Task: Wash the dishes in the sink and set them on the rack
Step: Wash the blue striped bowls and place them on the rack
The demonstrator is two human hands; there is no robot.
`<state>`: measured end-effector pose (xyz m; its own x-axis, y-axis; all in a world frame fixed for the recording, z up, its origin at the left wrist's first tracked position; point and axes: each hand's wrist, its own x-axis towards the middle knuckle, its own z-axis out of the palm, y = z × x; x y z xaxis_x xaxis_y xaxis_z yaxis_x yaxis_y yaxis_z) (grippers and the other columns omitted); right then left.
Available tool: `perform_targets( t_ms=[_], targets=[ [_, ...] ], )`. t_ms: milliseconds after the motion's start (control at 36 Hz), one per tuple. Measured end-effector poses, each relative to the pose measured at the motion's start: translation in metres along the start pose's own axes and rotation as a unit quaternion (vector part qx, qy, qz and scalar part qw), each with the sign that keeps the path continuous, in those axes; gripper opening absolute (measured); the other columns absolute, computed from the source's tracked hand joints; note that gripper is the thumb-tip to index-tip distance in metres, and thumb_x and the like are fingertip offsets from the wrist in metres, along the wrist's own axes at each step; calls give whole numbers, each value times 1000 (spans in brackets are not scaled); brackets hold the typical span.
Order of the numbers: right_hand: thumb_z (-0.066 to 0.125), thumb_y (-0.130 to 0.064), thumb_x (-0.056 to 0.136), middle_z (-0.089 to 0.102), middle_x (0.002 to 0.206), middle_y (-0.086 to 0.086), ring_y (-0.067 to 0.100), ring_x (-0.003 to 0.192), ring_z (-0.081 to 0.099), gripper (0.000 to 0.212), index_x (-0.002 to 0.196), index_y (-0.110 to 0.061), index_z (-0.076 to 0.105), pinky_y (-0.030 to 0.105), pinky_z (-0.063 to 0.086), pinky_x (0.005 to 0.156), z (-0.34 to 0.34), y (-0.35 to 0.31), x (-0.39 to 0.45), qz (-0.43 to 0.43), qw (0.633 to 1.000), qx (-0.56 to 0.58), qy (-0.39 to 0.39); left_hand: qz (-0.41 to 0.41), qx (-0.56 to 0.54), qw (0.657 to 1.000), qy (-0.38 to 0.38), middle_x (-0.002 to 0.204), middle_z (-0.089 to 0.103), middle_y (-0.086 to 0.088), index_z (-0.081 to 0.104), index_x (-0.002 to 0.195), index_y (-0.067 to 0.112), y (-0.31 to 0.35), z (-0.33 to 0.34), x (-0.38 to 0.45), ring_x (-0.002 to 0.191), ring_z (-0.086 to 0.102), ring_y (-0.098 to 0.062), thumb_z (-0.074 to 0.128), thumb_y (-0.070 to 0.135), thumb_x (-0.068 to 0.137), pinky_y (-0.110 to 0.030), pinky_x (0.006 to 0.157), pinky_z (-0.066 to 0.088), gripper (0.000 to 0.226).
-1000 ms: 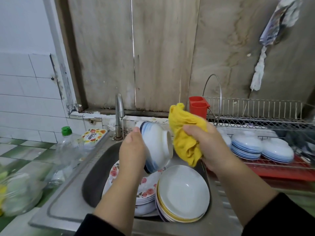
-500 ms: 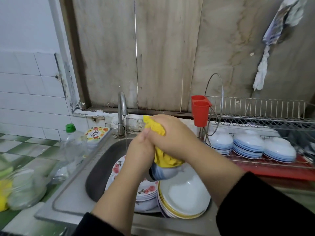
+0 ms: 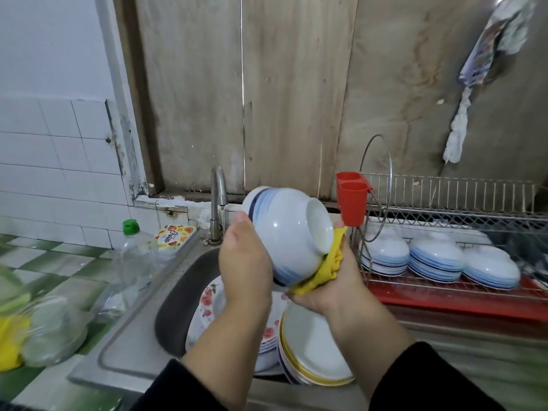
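Over the steel sink (image 3: 130,345), beside the wire rack (image 3: 462,221) of stacked bowls, our left hand (image 3: 246,265) grips a white-and-blue bowl (image 3: 284,232) tipped on its side, mouth turned right. Our right hand (image 3: 332,286) clutches the yellow cloth (image 3: 323,268), its fingers curled round it, pressing against the bowl's lower rim.

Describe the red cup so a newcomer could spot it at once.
Start at the wire dish rack right of the sink. At the rack's upper left corner, beside a tall wire loop, hangs the red cup. It is the only red plastic container up there; the bowls below are white and blue.
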<state>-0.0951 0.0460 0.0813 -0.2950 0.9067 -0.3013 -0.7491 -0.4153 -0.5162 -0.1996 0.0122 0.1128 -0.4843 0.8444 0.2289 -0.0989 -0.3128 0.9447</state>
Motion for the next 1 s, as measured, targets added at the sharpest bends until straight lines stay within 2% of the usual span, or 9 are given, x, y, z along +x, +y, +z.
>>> perform_targets(
  t_ms=[111,222,333,444,556,639,778,889,1000],
  targets=[
    [55,-77,69,68,113,15,42,108,60,69,115,-27,66,56,43,97,-4,6,2,-21,999,27,-3,47,-22,999,-16,79,57,7,50,77,29,-21,0,-15,73,55,-5,33,28,102,-10,56,45,30],
    [63,-68,69,72,103,11,34,104,62,53,100,-26,72,52,43,98,-5,-27,-6,-37,998,-30,-27,-93,-148,970,-169,94,71,-5,65,97,18,-22,-11,1,89,64,-18,46,31,96,-31,74,51,23],
    [64,-61,63,72,94,8,27,85,67,41,78,-23,73,43,49,87,8,-46,-13,-35,986,-158,-44,-203,-155,948,-189,96,73,-9,68,100,13,4,-10,33,89,67,-26,44,38,98,-35,76,52,35],
    [61,-65,72,73,98,8,30,92,67,45,91,-26,73,43,51,85,12,-30,-12,-27,996,-87,-19,-138,-86,982,-101,74,68,-3,64,78,17,22,0,35,70,63,-19,48,37,97,-32,69,51,32],
    [55,-68,73,71,108,12,34,103,64,57,109,-26,70,48,50,89,11,-1,-7,-32,999,-1,-26,65,8,997,-32,85,57,10,51,84,30,4,8,-4,80,55,-2,31,38,101,-24,68,48,28],
    [56,-66,76,71,105,15,36,95,67,57,106,-20,72,50,50,91,7,-5,-10,-25,999,-14,-20,27,-66,991,-111,96,63,13,54,99,32,-13,3,-16,91,61,-1,36,37,100,-20,77,54,19],
    [63,-63,70,71,106,11,34,97,67,53,100,-20,73,51,44,96,5,-38,-17,-30,992,-109,-49,-146,-186,959,-155,87,75,-2,68,96,19,10,-7,13,87,69,-21,49,42,94,-38,79,55,30],
    [60,-61,77,71,107,11,35,96,67,51,105,-20,73,54,49,92,14,-21,-21,-29,996,-66,-56,-14,-70,994,-79,77,64,8,62,87,24,23,-3,8,74,59,-6,41,42,98,-27,63,47,30],
    [59,-52,79,70,107,15,39,91,68,47,108,-16,72,54,53,82,15,10,-22,-24,996,-8,-83,83,-26,992,-87,90,57,18,49,87,38,-1,-5,-20,87,55,4,37,43,95,-30,80,48,16]
  ],
)
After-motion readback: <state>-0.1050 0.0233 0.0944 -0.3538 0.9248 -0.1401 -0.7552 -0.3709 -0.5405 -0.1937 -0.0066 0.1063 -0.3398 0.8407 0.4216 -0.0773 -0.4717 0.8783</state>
